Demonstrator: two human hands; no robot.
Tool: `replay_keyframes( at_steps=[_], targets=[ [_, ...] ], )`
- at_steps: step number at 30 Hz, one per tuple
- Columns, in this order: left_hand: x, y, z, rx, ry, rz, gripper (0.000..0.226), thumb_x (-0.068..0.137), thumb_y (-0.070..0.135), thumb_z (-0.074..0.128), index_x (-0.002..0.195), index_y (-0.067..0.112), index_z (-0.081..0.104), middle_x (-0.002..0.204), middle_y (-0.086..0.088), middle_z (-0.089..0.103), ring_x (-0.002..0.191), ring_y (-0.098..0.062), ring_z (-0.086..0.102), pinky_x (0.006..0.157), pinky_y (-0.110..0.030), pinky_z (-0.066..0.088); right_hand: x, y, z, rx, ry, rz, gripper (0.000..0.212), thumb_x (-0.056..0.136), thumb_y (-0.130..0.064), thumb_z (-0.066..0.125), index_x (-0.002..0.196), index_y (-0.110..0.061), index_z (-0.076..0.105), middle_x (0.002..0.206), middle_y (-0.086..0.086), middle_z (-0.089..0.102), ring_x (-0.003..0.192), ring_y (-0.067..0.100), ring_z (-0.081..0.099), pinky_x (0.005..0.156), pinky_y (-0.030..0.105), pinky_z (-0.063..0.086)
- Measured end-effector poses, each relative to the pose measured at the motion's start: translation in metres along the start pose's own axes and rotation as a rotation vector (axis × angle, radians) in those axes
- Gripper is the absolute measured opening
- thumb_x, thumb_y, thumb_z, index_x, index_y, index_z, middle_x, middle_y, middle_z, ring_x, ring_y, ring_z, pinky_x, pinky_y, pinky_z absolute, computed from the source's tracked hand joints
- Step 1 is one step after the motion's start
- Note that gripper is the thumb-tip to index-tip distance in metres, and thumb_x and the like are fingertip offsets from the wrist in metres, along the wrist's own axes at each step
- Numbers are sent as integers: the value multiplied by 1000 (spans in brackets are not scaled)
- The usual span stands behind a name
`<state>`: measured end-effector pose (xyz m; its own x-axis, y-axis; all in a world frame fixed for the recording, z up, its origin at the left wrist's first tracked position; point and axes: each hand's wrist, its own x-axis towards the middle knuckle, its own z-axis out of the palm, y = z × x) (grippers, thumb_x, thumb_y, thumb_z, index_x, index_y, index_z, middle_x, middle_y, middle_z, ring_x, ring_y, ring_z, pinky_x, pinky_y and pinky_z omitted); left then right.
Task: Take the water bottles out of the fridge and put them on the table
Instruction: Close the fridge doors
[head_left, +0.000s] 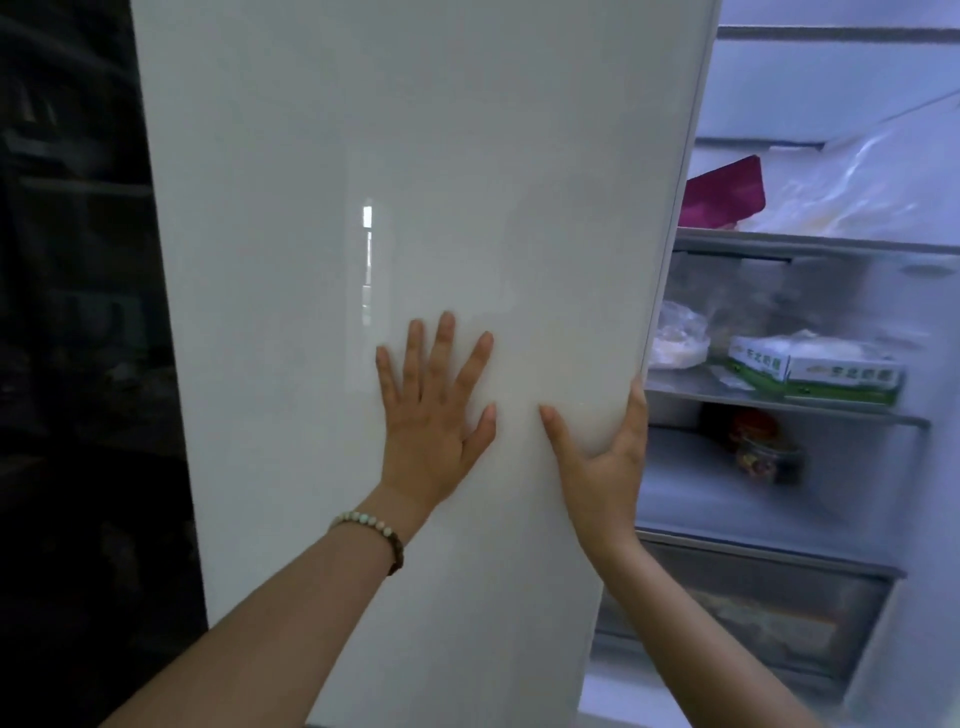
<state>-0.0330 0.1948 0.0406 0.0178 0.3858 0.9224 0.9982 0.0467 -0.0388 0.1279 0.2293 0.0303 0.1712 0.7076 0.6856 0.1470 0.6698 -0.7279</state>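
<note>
The left hand (434, 415) lies flat, fingers spread, on the white fridge door (415, 208); the right hand (605, 457) grasps its edge. Inside, a green-and-white carton (815, 371) bears blurred, unreadable characters. No water bottles show.

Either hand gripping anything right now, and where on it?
The right hand holds the white fridge door by its free edge, fingers wrapped behind it, thumb on the front. The left hand lies flat and open on the door's face, gripping nothing.
</note>
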Motion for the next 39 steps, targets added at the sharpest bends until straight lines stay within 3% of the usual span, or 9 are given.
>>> replay_keyframes(
  at_steps=[6,10,13,18,24,28,33,36,39],
  targets=[
    [-5,27,-25,-43,-177,-155,70,93,52,30,151,24,4,159,-8,-6,146,-31,-8,116,-53,-2,-7,-9,-42,-80,-287,-7,81,81,-31,71,146,-22,24,150,-9,32,138,10,31,113,28,27],
    [-34,36,-49,-162,-358,-182,69,89,58,12,148,34,-12,158,7,-17,146,-18,-12,118,-47,1,-25,-26,-84,-203,-360,-22,75,84,-35,65,147,-23,24,155,-6,24,142,10,23,113,26,21],
    [-78,46,-74,-184,-469,-210,70,82,62,2,145,38,-19,156,10,-22,146,-17,-12,117,-44,-6,-48,-49,-120,-303,-413,-68,74,86,-39,61,147,-29,20,157,-9,15,143,7,17,109,23,18],
    [-108,67,-122,-218,-531,-291,67,95,53,22,146,34,-16,158,6,-15,147,-20,-10,118,-47,-6,-83,-95,-201,-495,-468,-143,75,87,-44,57,149,-31,16,159,-12,8,145,8,12,117,37,20],
    [-86,151,-176,-319,-504,-215,65,97,49,25,149,30,-10,160,2,-6,147,-22,-7,116,-48,-5,-96,-153,-327,-677,-325,-213,78,82,-60,53,147,-30,21,156,-9,16,145,14,15,117,39,18],
    [-74,235,-201,-407,-454,-102,65,96,51,25,149,31,-8,160,3,-5,147,-21,-6,117,-46,-6,-88,-179,-403,-729,-127,-198,76,84,-43,62,147,-24,25,158,5,19,145,21,17,116,40,16],
    [-66,340,-218,-602,-397,13,70,86,60,8,149,32,0,159,7,-2,147,-16,-4,119,-43,-6,-90,-179,-483,-726,-33,-236,76,81,-54,54,146,-32,20,159,-2,13,144,22,20,114,47,22],
    [-59,418,-223,-730,-375,53,67,87,62,9,148,36,0,159,10,0,147,-14,-3,119,-44,-2,-91,-171,-536,-745,26,-301,78,79,-60,50,146,-35,18,159,-6,10,144,21,18,111,40,17],
    [-53,506,-231,-816,-391,67,61,90,59,12,146,40,-2,158,11,-3,146,-11,-5,119,-42,1,-76,-166,-600,-726,101,-354,81,76,-62,51,146,-36,18,159,-9,7,145,16,12,113,42,17]
  ],
)
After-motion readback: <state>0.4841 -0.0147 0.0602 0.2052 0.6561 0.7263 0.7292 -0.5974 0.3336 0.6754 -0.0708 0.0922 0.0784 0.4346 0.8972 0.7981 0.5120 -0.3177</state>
